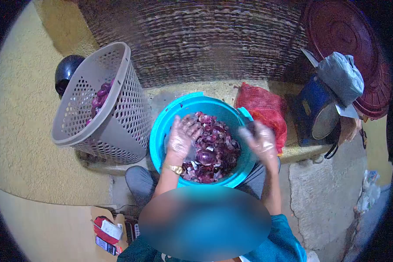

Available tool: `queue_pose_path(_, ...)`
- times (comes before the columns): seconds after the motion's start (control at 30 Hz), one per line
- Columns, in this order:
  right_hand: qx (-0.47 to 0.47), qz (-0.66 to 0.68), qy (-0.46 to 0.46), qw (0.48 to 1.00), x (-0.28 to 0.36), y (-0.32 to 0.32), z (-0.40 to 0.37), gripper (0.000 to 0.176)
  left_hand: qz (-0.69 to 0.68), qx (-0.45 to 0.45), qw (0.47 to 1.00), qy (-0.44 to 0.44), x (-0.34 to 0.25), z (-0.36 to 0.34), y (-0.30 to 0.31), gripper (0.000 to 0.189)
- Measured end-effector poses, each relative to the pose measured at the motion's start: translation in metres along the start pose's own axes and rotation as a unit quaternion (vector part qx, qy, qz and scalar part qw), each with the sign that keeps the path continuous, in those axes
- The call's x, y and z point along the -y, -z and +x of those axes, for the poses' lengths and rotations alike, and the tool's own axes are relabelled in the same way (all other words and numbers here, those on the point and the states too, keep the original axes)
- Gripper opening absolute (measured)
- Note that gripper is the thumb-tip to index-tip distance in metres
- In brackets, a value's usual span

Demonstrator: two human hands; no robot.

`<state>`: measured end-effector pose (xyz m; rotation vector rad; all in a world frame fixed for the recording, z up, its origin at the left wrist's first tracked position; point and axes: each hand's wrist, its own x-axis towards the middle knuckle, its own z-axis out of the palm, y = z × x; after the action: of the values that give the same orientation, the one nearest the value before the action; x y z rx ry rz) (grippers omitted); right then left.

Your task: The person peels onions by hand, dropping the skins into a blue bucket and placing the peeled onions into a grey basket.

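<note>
A turquoise basin [160, 131] sits between my knees, with red onions and loose purple skins [218, 148] heaped inside. Over its left part is my left hand [183, 136], in a clear plastic glove, palm up with the fingers spread and nothing on them. One whole onion [206, 157] lies on the skins to the right of that wrist. My right hand [260, 140], also gloved, is above the basin's right rim and blurred by motion; its fingers are smeared, and whether it holds something cannot be made out.
A tilted grey perforated basket [135, 105] with red onions [101, 94] stands at the left. Right of the basin lies a red mesh sack [266, 109]. Beyond it are a blue container [314, 109] with a grey plastic bag [343, 76] and a dark red lid [340, 32].
</note>
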<state>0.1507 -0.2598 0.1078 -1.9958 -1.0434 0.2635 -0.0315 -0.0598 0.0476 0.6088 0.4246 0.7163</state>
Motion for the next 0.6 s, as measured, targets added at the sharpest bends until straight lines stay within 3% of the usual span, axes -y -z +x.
queue_pose_path(0.03,-0.043,-0.032,-0.015,0.998,-0.012,0.016,0.000,0.039,-0.215,0.008,0.971,0.105,-0.005,0.000,0.006,0.033)
queue_pose_path(0.07,-0.067,-0.104,-0.009,0.992,-0.029,0.028,-0.001,0.039,-0.261,-0.049,0.959,0.103,0.003,0.012,0.023,0.032)
queue_pose_path(0.13,-0.097,-0.179,-0.004,0.979,-0.061,0.038,0.003,0.039,-0.246,-0.051,0.963,0.094,0.019,0.030,0.059,0.030)
queue_pose_path(0.2,0.046,-0.288,-0.113,0.950,-0.098,0.033,0.012,0.039,-0.240,-0.066,0.964,0.091,0.022,0.030,0.065,0.026)
queue_pose_path(0.23,0.053,-0.323,-0.123,0.937,-0.135,0.023,0.019,0.042,-0.243,-0.063,0.963,0.094,0.023,0.028,0.061,0.026)
queue_pose_path(0.33,0.041,-0.337,-0.082,0.937,-0.249,-0.007,0.047,0.049,-0.231,-0.066,0.968,0.073,0.018,0.022,0.048,0.022)
queue_pose_path(0.37,0.038,-0.338,-0.082,0.937,-0.244,-0.004,0.049,0.049,-0.230,-0.063,0.968,0.074,0.018,0.022,0.050,0.022)
queue_pose_path(0.43,0.122,-0.312,-0.123,0.934,-0.210,0.006,0.047,0.047,-0.239,-0.124,0.959,0.090,0.018,0.024,0.052,0.020)
queue_pose_path(0.47,0.155,-0.320,-0.145,0.923,-0.171,0.014,0.042,0.065,-0.236,-0.121,0.960,0.089,0.014,0.018,0.042,0.019)
queue_pose_path(0.6,0.097,-0.297,-0.075,0.947,-0.205,0.006,0.040,0.081,-0.254,-0.089,0.958,0.103,0.017,0.021,0.043,0.020)
